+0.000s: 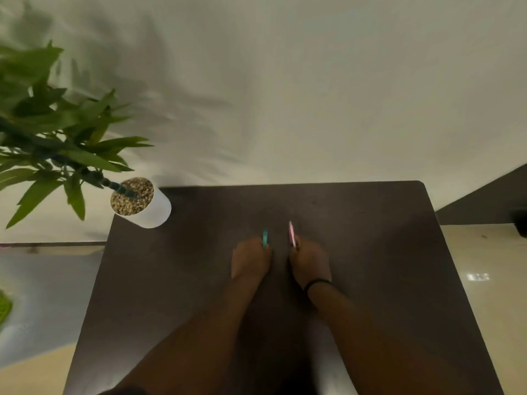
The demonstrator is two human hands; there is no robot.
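Near the middle of the tabletop (171, 280), the left hand (251, 260) pinches a teal piece (265, 238) and the right hand (309, 260) a pink strip (291, 236); both grips look shallow, so either could slip out and drop

Two bare forearms are visible, ending in the left hand (251, 259) and the right hand (309, 262). Both forearms are uncovered down to the lower frame edge. The right wrist carries one thin black band (316, 283), which encircles it just behind the hand. Blur hides finer detail.
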